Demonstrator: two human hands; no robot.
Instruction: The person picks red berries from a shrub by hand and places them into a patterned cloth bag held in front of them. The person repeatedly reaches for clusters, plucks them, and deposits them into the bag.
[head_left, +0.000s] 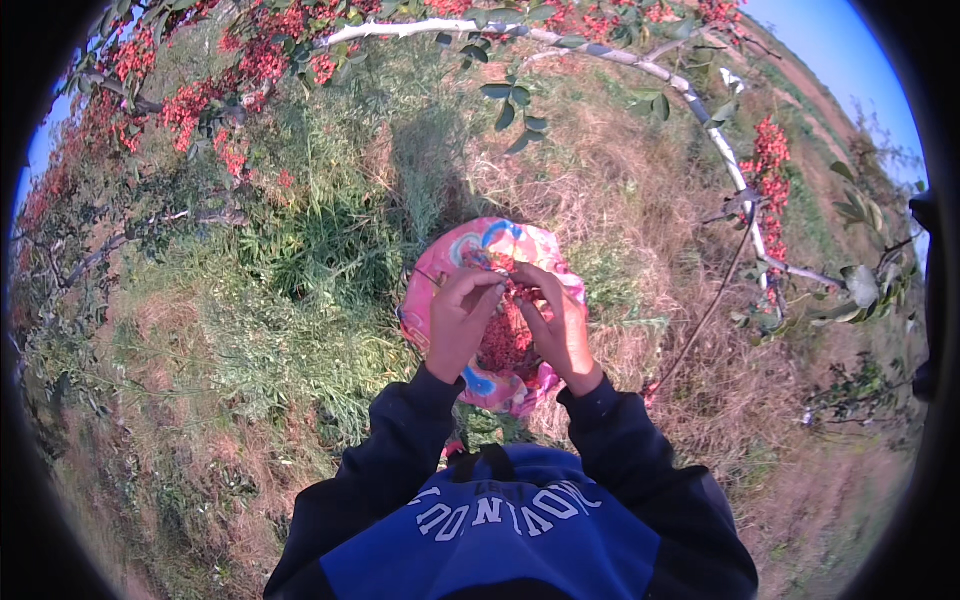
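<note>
Before me is a pink patterned cloth-lined container (427, 322) with blue and white shapes. Small red berries (506, 345), like Sichuan pepper, are heaped inside it. Above the heap, my left hand (463, 319) pinches a small berry cluster (491, 261) between thumb and forefinger. My right hand (561, 324) meets it from the other side, its thumb and forefinger bent in at the same cluster. The fingertips of both hands almost touch, and they partly hide what is between them.
A pale, thorny branch (600, 51) arches across the top and down the right side. Red berry bunches (769, 180) hang from it, with more bunches (187, 112) at upper left. A thin brown stem (705, 322) slants down at right. Grass and weeds (300, 360) cover the ground.
</note>
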